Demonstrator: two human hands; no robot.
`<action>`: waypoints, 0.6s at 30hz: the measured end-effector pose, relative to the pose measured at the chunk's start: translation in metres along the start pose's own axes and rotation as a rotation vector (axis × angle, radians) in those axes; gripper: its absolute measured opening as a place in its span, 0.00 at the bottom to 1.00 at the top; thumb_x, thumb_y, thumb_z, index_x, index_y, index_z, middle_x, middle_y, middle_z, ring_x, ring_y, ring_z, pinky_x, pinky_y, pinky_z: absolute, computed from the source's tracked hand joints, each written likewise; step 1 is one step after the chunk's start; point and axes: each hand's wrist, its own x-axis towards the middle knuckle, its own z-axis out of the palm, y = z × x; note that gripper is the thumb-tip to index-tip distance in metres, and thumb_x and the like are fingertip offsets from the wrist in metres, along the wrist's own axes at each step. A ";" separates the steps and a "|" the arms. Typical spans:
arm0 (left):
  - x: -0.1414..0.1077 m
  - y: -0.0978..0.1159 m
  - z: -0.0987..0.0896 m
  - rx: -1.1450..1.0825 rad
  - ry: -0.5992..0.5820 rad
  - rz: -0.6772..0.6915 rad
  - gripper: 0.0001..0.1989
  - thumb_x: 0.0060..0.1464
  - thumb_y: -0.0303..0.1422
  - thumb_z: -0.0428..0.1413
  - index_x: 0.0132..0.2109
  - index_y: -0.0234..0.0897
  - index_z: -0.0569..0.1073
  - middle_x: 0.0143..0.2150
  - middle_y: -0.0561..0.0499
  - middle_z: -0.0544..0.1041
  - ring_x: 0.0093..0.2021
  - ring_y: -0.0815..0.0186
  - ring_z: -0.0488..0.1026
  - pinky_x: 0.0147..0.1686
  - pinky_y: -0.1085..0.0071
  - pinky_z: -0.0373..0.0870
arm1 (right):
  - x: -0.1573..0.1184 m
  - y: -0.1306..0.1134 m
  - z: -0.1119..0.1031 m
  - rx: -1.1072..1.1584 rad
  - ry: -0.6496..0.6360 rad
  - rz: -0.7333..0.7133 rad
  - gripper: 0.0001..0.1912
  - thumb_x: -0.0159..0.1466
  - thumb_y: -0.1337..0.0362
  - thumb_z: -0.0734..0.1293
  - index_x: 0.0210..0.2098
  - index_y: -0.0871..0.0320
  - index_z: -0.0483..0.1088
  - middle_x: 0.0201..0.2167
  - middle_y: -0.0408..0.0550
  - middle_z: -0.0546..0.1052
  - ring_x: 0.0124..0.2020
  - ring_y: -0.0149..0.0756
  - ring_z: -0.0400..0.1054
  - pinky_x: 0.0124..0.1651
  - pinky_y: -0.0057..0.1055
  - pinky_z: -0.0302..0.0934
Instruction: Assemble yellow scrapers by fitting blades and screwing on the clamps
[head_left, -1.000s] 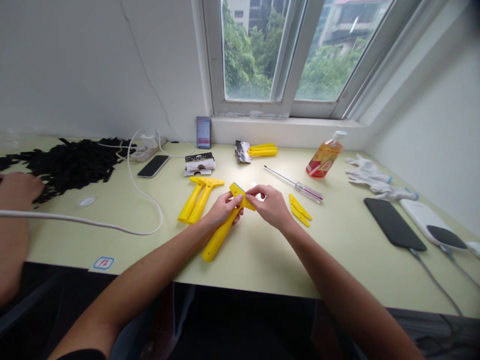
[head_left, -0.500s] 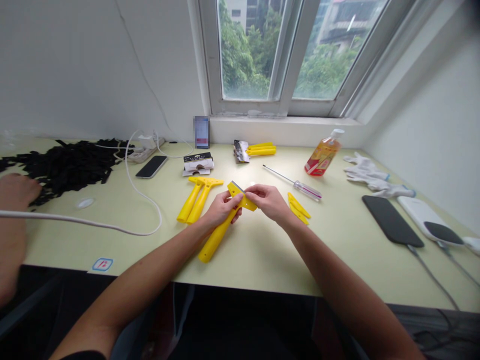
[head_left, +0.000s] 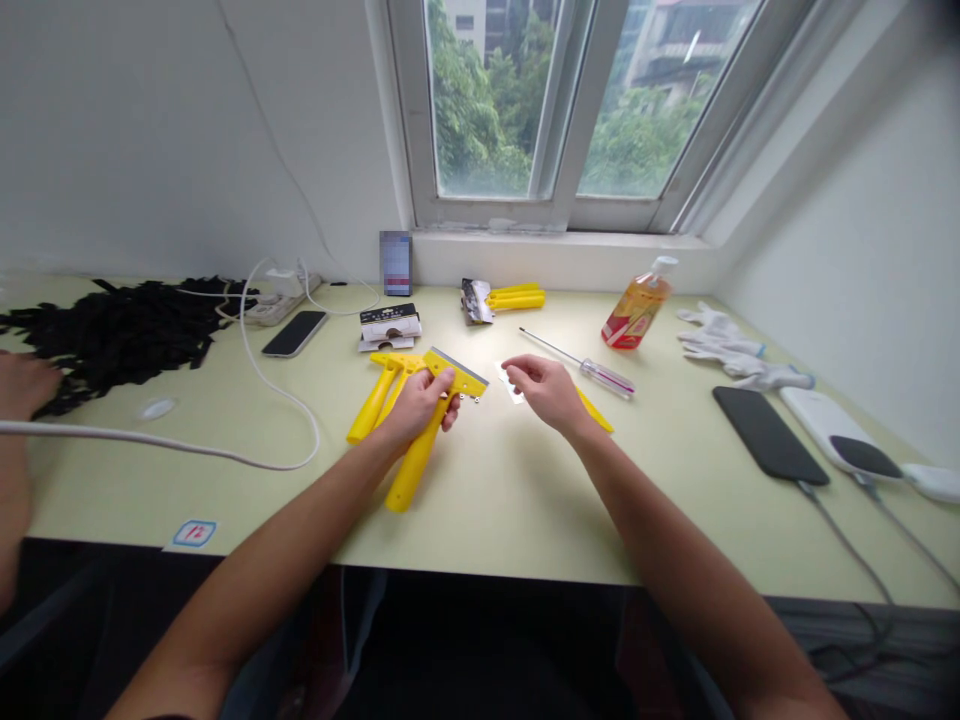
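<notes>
My left hand (head_left: 424,403) is wrapped round a yellow scraper (head_left: 411,470), its thumb on the head, where a metal blade runs along the far edge. My right hand (head_left: 546,388) hovers just right of the scraper head, fingers pinched over a small white paper (head_left: 510,384); anything between the fingertips is too small to make out. Small metal bits (head_left: 475,399) show beside the scraper head. Two more yellow scrapers (head_left: 369,404) lie left of my left hand. A yellow piece (head_left: 596,408) lies partly behind my right wrist. Beyond it rests a screwdriver (head_left: 600,375) with a clear handle.
Black strips (head_left: 127,325) are piled at the left by another person's hand (head_left: 26,383). Farther back are a phone (head_left: 295,333), small boxes (head_left: 390,325), yellow handles (head_left: 517,297) and a bottle (head_left: 636,308). Gloves (head_left: 731,345) and a black phone (head_left: 769,435) lie right.
My right hand has let go of the scraper head and moved right. My left hand has shifted left with the scraper. The white paper and metal bits now show.
</notes>
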 end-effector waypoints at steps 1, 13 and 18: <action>0.001 0.005 -0.004 -0.034 0.056 -0.002 0.20 0.53 0.48 0.59 0.34 0.36 0.63 0.23 0.56 0.69 0.15 0.74 0.65 0.14 0.78 0.60 | 0.002 0.003 -0.002 -0.080 0.011 -0.015 0.15 0.65 0.60 0.60 0.41 0.58 0.76 0.34 0.48 0.80 0.32 0.33 0.72 0.36 0.30 0.64; 0.007 0.000 -0.006 -0.123 0.145 -0.009 0.19 0.54 0.47 0.58 0.34 0.37 0.61 0.24 0.57 0.69 0.14 0.74 0.64 0.11 0.78 0.58 | 0.004 -0.006 0.040 -0.511 -0.164 -0.126 0.11 0.62 0.57 0.66 0.30 0.57 0.76 0.31 0.53 0.79 0.33 0.40 0.70 0.38 0.34 0.57; 0.005 -0.003 -0.001 -0.093 0.114 0.000 0.20 0.55 0.48 0.58 0.35 0.37 0.61 0.25 0.56 0.69 0.13 0.74 0.65 0.11 0.78 0.58 | 0.003 -0.008 0.045 -0.523 -0.163 -0.065 0.10 0.63 0.63 0.63 0.30 0.58 0.76 0.33 0.55 0.80 0.34 0.41 0.71 0.36 0.34 0.56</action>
